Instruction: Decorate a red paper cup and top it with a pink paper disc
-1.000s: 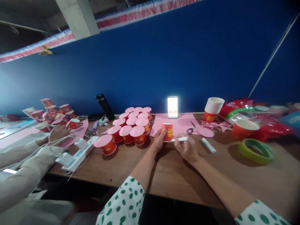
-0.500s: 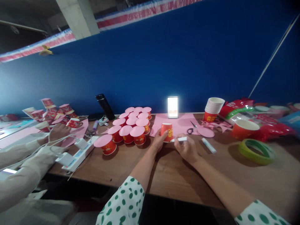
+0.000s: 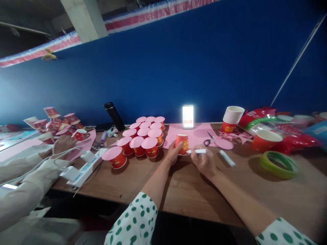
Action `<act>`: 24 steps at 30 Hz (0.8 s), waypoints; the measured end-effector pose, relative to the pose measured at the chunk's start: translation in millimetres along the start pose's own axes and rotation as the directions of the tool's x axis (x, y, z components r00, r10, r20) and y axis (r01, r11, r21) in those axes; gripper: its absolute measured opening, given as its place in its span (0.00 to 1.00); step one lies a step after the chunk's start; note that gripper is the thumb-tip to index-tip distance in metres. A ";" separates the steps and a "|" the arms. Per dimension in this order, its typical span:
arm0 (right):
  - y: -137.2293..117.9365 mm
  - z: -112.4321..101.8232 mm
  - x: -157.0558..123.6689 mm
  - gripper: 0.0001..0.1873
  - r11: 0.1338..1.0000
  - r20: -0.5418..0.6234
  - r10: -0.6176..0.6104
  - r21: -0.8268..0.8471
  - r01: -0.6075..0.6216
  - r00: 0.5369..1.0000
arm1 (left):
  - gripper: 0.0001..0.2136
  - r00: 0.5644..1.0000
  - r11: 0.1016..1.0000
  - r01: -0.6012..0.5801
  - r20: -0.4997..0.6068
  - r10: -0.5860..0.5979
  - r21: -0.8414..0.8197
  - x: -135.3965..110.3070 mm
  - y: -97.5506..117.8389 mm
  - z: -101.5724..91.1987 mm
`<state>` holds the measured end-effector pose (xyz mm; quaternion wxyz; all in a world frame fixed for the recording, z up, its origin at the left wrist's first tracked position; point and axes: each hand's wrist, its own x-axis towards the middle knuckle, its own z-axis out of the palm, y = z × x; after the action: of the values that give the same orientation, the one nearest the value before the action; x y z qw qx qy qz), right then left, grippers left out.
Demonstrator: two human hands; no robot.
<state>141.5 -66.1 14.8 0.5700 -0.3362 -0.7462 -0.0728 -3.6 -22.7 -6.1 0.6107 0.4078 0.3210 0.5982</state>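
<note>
Red cup (image 3: 184, 142), left hand (image 3: 173, 154) curled around it, right hand (image 3: 205, 164) pinching white pen (image 3: 199, 151)

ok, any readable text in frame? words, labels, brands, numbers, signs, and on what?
Nothing reads with certainty.
Held cup: yellow character, perhaps "囍", blurred.
Cup stack: similar yellow character, blurred.
Disc-topped cups: yellow prints, too small.
Red plastic packaging: white marking, illegible.
Power strip: blue print, too small.
Bright screen: pixelated.
</note>
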 end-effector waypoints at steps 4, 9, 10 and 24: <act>-0.2 0.1 0.3 0.05 1.000 0.001 -0.014 -0.001 0.014 1.000 | 0.20 1.000 1.000 -0.005 -0.003 0.005 0.012 0.1 -0.4 -0.6; -3.6 -1.4 1.9 0.05 0.996 0.096 0.080 -0.031 -0.078 0.992 | 0.20 1.000 0.999 -0.023 -0.012 0.023 0.024 0.3 -0.6 -1.5; -4.4 -1.6 2.2 0.05 0.996 0.101 0.086 -0.035 -0.082 0.991 | 0.20 0.999 0.999 -0.029 -0.017 0.030 0.021 0.4 -0.5 -1.4; -6.8 -1.1 3.0 0.04 0.999 0.061 0.030 -0.034 -0.028 0.998 | 0.18 0.996 0.995 -0.084 0.002 0.084 0.047 1.8 -2.9 -2.7</act>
<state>137.9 -70.6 19.8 0.5423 -0.3585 -0.7569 -0.0665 -4.5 -20.5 -9.8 0.5752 0.4353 0.3176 0.6155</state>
